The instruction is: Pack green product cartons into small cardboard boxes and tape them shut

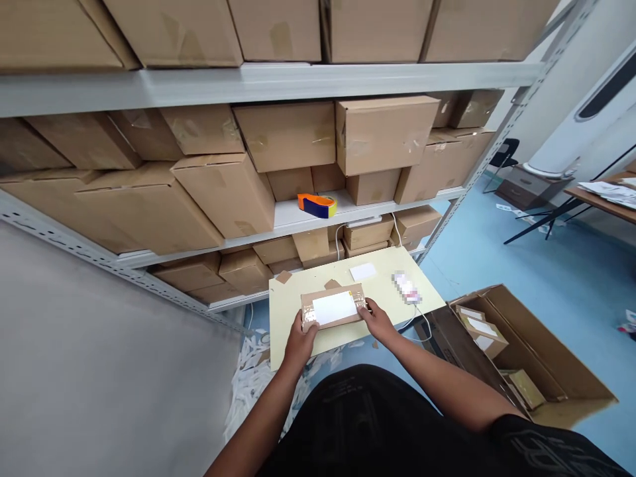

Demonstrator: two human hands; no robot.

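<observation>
Between my two hands is a small cardboard box (311,299) with a white label (334,309) on its upper face and clear tape at both ends. My left hand (301,336) grips its left end, thumb on top. On the right end, my right hand (376,319) has its thumb over the edge and its fingers mostly hidden behind. Beneath the box lies a pale yellow tabletop (293,289). A white card or paper (362,271) and a blurred-out phone-like object (406,287) with a white cable are on it.
Metal shelves (278,83) packed with cardboard boxes stand ahead. An orange, blue and yellow tape dispenser (317,205) sits on the middle shelf. Right of the table, a large open carton (561,358) holds several small boxes. White paper scraps (253,384) litter the floor at left.
</observation>
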